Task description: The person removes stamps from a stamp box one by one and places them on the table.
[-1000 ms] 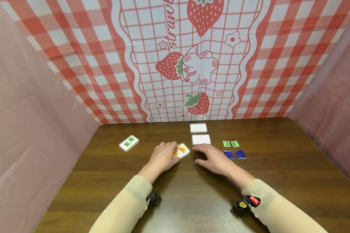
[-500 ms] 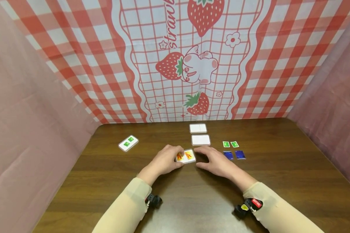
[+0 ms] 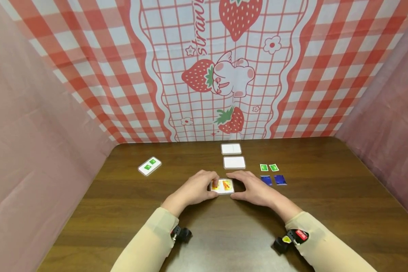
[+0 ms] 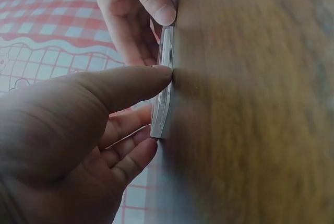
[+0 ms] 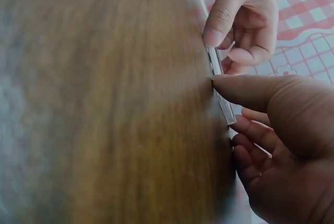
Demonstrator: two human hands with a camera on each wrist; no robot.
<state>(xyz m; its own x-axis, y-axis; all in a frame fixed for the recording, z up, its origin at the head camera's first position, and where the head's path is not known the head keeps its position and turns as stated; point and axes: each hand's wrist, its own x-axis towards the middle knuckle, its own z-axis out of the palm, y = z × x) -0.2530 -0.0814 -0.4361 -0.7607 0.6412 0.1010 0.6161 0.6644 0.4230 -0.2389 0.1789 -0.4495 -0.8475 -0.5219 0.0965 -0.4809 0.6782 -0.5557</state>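
A flat white card in a clear case (image 3: 227,186), printed with two yellow-orange pictures, lies mid-table between both hands. My left hand (image 3: 194,187) holds its left end, thumb on the near edge and an index fingertip over the left picture. At the right end, my right hand (image 3: 256,190) has its thumb by the near corner and fingers by the far one. The left wrist view shows the card's layered clear edge (image 4: 165,51) low at the tabletop, both thumbs against it. In the right wrist view, fingertips meet the case's end (image 5: 227,113).
Beyond the hands lie two blank white cards (image 3: 234,163). Two small green squares (image 3: 264,167) and two dark blue squares (image 3: 280,180) lie to the right. A white card with two green pictures (image 3: 149,166) is at left. A strawberry-print cloth (image 3: 204,124) hangs behind the table.
The left hand has brought the picture card rightward and nearer, turning it from slanted to level. The right hand has shifted slightly and now meets its right end.
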